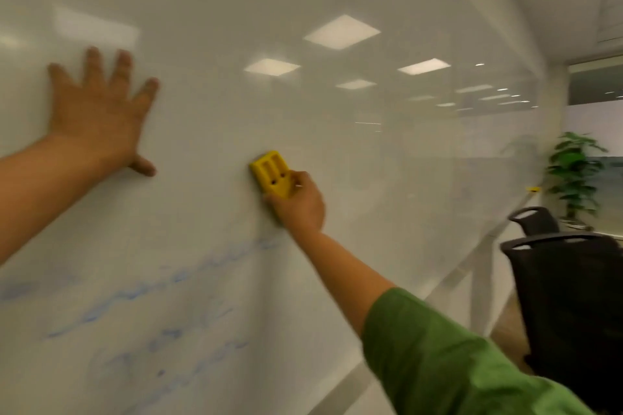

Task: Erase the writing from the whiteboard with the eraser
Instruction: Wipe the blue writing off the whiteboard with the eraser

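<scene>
A large glossy whiteboard [354, 152] fills most of the view, tilted by my head angle. My right hand [298, 204] grips a yellow eraser [271, 173] and presses it flat against the board near the middle. Blurred blue writing [135, 307] runs in several lines across the lower left of the board, below and left of the eraser. My left hand [97, 111] lies flat on the board at the upper left, fingers spread, holding nothing. My right arm wears a green sleeve.
A black mesh office chair [573, 286] stands at the lower right, close to the board's bottom edge. A green potted plant [573, 175] stands farther back on the right. Ceiling lights are reflected in the board.
</scene>
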Tool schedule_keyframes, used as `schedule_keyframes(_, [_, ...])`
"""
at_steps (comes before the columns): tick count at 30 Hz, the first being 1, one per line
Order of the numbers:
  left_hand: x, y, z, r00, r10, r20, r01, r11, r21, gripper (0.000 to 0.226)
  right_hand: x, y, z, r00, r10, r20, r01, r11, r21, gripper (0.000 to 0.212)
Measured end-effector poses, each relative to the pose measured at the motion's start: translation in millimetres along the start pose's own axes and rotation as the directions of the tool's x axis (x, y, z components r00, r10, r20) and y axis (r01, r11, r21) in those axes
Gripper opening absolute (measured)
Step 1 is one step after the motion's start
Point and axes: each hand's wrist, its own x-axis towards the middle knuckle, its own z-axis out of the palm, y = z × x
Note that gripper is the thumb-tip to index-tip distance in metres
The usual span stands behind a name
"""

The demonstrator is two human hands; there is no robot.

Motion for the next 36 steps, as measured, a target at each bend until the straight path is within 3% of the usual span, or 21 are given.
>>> schedule_keyframes(2, [-10, -8, -12, 0.999, -0.038, 0.008, 0.038, 0.998, 0.051, 0.133, 8, 14, -9, 0.997, 0.063, -0.051, -0.063, 0.998, 0.017, 0.048])
schedule_keyframes(7, [-19, -39, -21, 0.993, -0.105, 0.060, 0.106, 0.994, -0.007, 0.133, 0, 34, 4, 0.963, 0.233, -0.135, -0.215, 0.967, 0.139, 0.062])
schedule_keyframes(10, [-19, -37, -22, 0.996, -0.085, 0.035, 0.085, 0.996, 0.022, 0.134, -19, 41, 21, 0.968, 0.197, -0.156, -0.172, 0.972, 0.160, 0.061])
schedule_keyframes(14, [-20, -36, -18, 0.996, -0.082, 0.024, 0.080, 0.996, 0.047, 0.136, -27, 62, 20, 0.993, 0.052, -0.109, -0.048, 0.998, 0.034, 0.060])
schedule_keyframes(17, [-18, -35, -15, 0.996, -0.086, 0.000, 0.086, 0.995, 0.054, 0.138, -14, 78, 11, 0.949, 0.272, -0.161, -0.246, 0.955, 0.165, 0.062])
schedule_keyframes(19, [-18, -33, -14, 0.996, -0.091, -0.004, 0.091, 0.994, 0.057, 0.139, -16, 77, 16, 0.924, 0.330, -0.194, -0.289, 0.933, 0.214, 0.062])
schedule_keyframes(21, [-17, -32, -13, 0.995, -0.103, -0.007, 0.103, 0.993, 0.050, 0.140, -28, 70, 28, 0.947, 0.236, -0.216, -0.198, 0.963, 0.184, 0.061])
schedule_keyframes(23, [-17, -30, -14, 0.994, -0.108, -0.005, 0.108, 0.993, 0.053, 0.140, -47, 64, 40, 0.981, 0.049, -0.187, -0.023, 0.990, 0.139, 0.060])
schedule_keyframes(26, [-18, -30, -14, 0.995, -0.101, -0.007, 0.102, 0.994, 0.049, 0.140, -58, 67, 42, 0.971, -0.199, -0.129, 0.207, 0.977, 0.047, 0.058])
schedule_keyframes(28, [-17, -31, -14, 0.995, -0.101, -0.003, 0.101, 0.994, 0.046, 0.141, -43, 73, 36, 0.973, -0.133, -0.187, 0.143, 0.989, 0.038, 0.059])
schedule_keyframes(31, [-17, -30, -15, 0.995, -0.103, 0.003, 0.103, 0.993, 0.052, 0.142, -19, 71, 28, 0.935, 0.250, -0.252, -0.195, 0.955, 0.224, 0.061])
schedule_keyframes(32, [-17, -29, -14, 0.995, -0.100, 0.002, 0.100, 0.994, 0.054, 0.141, -19, 68, 29, 0.922, 0.288, -0.257, -0.227, 0.943, 0.244, 0.061])
schedule_keyframes(34, [-16, -30, -12, 0.995, -0.101, -0.001, 0.101, 0.993, 0.064, 0.141, -32, 56, 41, 0.946, 0.182, -0.268, -0.123, 0.967, 0.223, 0.060])
schedule_keyframes(36, [-15, -30, -10, 0.995, -0.104, -0.011, 0.105, 0.992, 0.074, 0.141, -58, 44, 55, 0.968, -0.105, -0.228, 0.142, 0.978, 0.152, 0.058])
